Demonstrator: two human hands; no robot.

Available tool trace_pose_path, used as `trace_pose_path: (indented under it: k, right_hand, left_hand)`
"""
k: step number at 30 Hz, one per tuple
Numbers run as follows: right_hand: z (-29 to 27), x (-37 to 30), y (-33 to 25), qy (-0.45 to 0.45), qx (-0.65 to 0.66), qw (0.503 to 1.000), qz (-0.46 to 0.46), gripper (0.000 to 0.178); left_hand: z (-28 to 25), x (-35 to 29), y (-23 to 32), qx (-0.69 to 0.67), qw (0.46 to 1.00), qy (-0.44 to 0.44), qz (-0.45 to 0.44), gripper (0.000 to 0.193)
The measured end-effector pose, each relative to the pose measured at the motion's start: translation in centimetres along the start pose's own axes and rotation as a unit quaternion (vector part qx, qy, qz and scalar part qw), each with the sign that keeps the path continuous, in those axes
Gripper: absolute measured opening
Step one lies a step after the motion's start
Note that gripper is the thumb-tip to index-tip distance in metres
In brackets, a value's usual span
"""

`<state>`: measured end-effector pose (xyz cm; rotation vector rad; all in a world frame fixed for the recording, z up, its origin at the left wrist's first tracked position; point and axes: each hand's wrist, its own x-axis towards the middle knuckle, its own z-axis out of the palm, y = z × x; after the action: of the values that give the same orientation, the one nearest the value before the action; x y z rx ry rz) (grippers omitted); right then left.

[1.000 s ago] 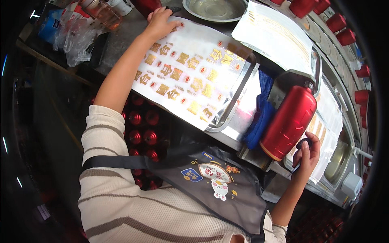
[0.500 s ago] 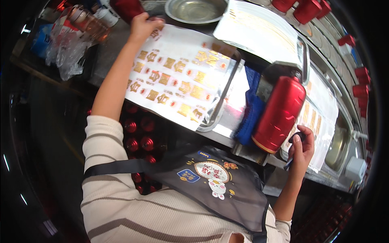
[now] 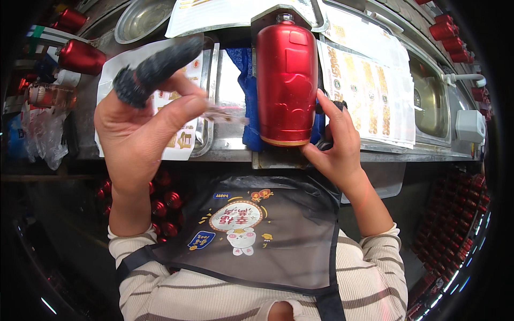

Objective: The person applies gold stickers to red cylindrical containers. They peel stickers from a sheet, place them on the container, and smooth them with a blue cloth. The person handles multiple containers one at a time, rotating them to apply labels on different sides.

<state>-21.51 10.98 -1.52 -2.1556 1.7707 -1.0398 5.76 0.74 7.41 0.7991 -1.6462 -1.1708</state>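
My left hand (image 3: 139, 128) is raised close to the camera, a black cot on its forefinger. It pinches a small clear sticker (image 3: 225, 114) between thumb and fingers, level with the bottle's left side. A glossy red metal bottle (image 3: 286, 80) lies on a blue cloth (image 3: 247, 91) on the steel bench, its neck pointing away from me. My right hand (image 3: 336, 142) presses against the bottle's lower right side and grips a small black tool (image 3: 336, 105). A white sheet of gold stickers (image 3: 184, 143) lies in a steel tray behind my left hand.
More sticker sheets (image 3: 369, 91) lie to the right of the bottle and at the back. A metal bowl (image 3: 140, 18) stands far left, a sink (image 3: 428, 101) at the right. Red bottles (image 3: 450, 29) line the far edge; others (image 3: 166, 206) sit under the bench. Plastic bags (image 3: 40, 134) hang left.
My left hand has left the sticker sheet and come up toward me with a sticker pinched in it. The view has swung so the red bottle now lies centred. My right hand stays by the bottle.
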Motion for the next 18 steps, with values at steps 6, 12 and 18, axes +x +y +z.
trace_pose_path:
  k: [6, 12, 18]
  right_hand:
    - [0.6, 0.1, -0.8, 0.01, 0.008, 1.0, 0.007, 0.082]
    - [-1.4, 1.7, -2.2, -0.046, 0.133, 0.986, 0.091, 0.077]
    - [-0.5, 5.2, -1.7, -0.012, 0.349, 0.899, 0.264, 0.063]
  left_hand:
    - [5.1, 3.4, -0.5, -0.046, 0.996, -0.041, -0.063, 0.026]
    - [7.0, 5.4, -4.8, -0.074, 0.996, 0.011, -0.054, 0.011]
    - [6.8, 6.0, -5.7, -0.047, 0.999, 0.016, -0.022, 0.014]
